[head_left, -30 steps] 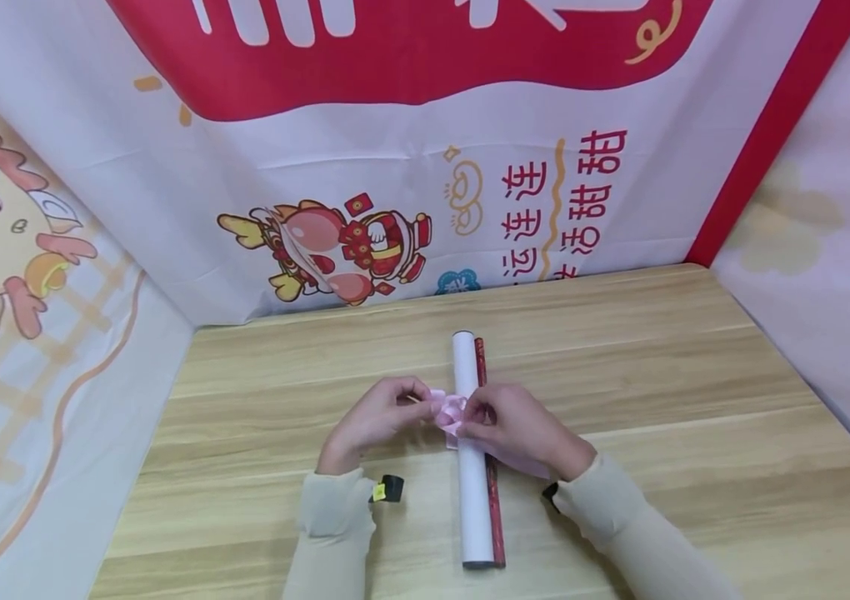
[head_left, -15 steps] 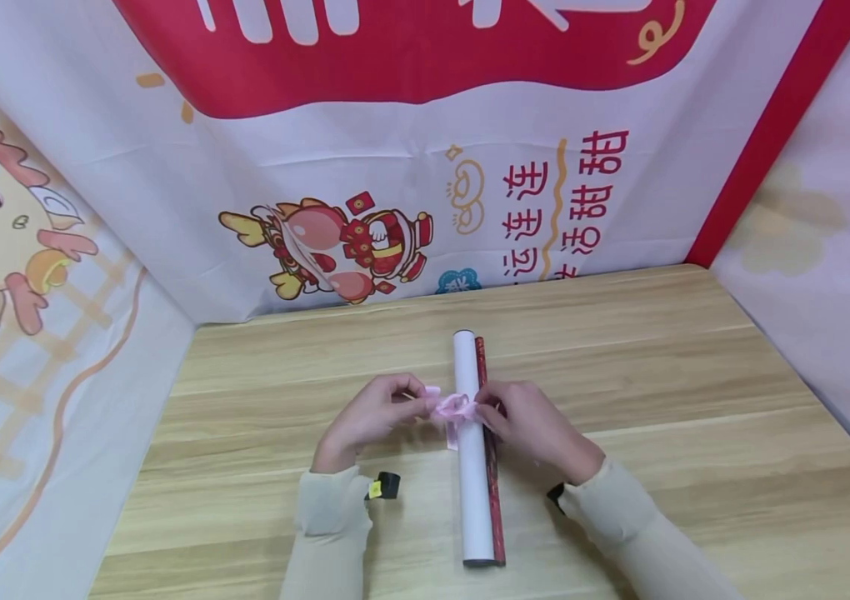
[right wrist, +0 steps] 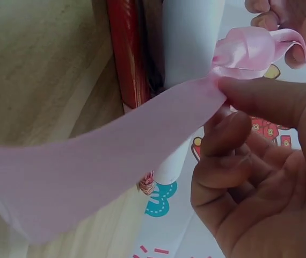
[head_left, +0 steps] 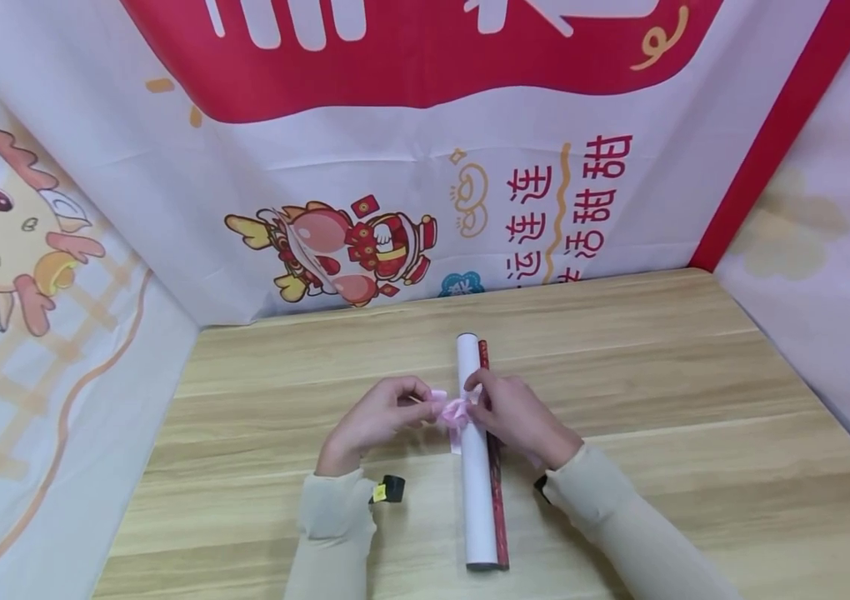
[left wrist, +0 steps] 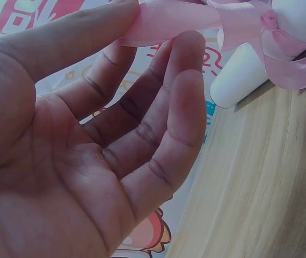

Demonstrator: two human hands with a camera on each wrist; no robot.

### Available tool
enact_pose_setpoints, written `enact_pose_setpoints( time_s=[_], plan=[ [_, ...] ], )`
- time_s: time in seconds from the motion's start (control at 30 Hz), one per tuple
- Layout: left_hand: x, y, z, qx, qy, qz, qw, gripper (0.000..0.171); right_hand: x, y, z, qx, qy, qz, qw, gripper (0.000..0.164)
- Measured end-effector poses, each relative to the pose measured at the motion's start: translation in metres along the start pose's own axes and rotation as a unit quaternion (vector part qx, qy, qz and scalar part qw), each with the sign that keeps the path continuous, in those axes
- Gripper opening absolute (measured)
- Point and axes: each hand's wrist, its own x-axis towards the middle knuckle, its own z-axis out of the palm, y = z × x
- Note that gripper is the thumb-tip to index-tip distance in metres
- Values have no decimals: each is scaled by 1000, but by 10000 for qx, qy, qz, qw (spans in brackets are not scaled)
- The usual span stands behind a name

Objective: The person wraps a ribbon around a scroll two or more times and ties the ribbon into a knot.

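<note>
A white tube (head_left: 479, 500) with dark end caps lies lengthwise on the table, a thin red patterned roll (head_left: 500, 517) along its right side. Pink satin ribbon (head_left: 455, 413) goes round the tube, gathered into a knot with loops on top. My left hand (head_left: 378, 423), left of the tube, pinches one ribbon length between thumb and index finger; its other fingers curve loosely in the left wrist view. Over the tube, my right hand (head_left: 521, 421) pinches the ribbon close to the knot. From there a wide ribbon tail (right wrist: 104, 156) hangs out in the right wrist view.
The wood-grain table (head_left: 260, 375) extends to both sides of the tube. A printed white and red cloth backdrop (head_left: 395, 133) stands at the table's far edge. More printed cloth (head_left: 12, 400) walls off the left side. Black straps with small devices (head_left: 389, 489) sit at the wrists.
My right hand went right to the tube's edge with the ribbon, then came back left over the tube. The loops changed shape and bunched up. My left hand kept its pinch, almost still.
</note>
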Motion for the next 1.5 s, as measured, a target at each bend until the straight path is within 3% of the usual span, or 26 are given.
enact_pose_setpoints(
  time_s=[0.1, 0.23, 0.33, 0.53, 0.63, 1.0, 1.33, 1.5],
  plan=[
    [0, 2, 0, -21, -41, 5, 10000, 35, 5, -1, 1, -306, -104, -139, 9994, 40],
    [0, 2, 1, -99, -98, -24, 9999, 33, 11, -1, 2, -912, -52, -300, 9954, 28],
    [0, 2, 2, -114, -91, -15, 9999, 33, 13, 0, 4, -1044, 35, -300, 9941, 19],
    [1, 1, 2, -81, -43, 102, 9999, 29, 14, 2, 6, -704, 299, -529, 9957, 6],
    [1, 1, 1, -129, -59, 105, 9998, 29, 14, 2, 6, -532, 312, -710, 9956, 9],
    [2, -1, 2, -209, -44, 84, 9997, 35, 18, 8, 10, -821, 139, -978, 9917, 18],
    [2, -1, 2, -189, -28, 24, 9998, 34, 18, 9, 12, -619, 416, -908, 9931, 12],
    [3, -2, 2, -142, -19, 73, 9999, 34, 19, 11, 12, -677, 519, -1154, 9896, 14]
  ],
)
